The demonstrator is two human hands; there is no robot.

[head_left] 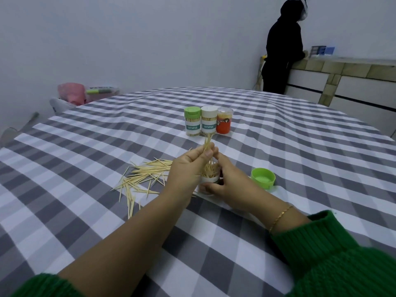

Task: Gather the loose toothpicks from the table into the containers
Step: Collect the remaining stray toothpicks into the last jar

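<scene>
Left hand (188, 168) pinching toothpicks (207, 144) over jar (209, 181); right hand (227, 185) curled around jar; pile (141, 179) at nine o'clock.

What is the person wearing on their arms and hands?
Both hands are bare, with no gloves. The left hand and right hand come out of a green ribbed knit sweater whose sleeves are pushed up, leaving the forearms uncovered. A thin gold chain bracelet sits on the right wrist. No rings or watch are visible.
</scene>
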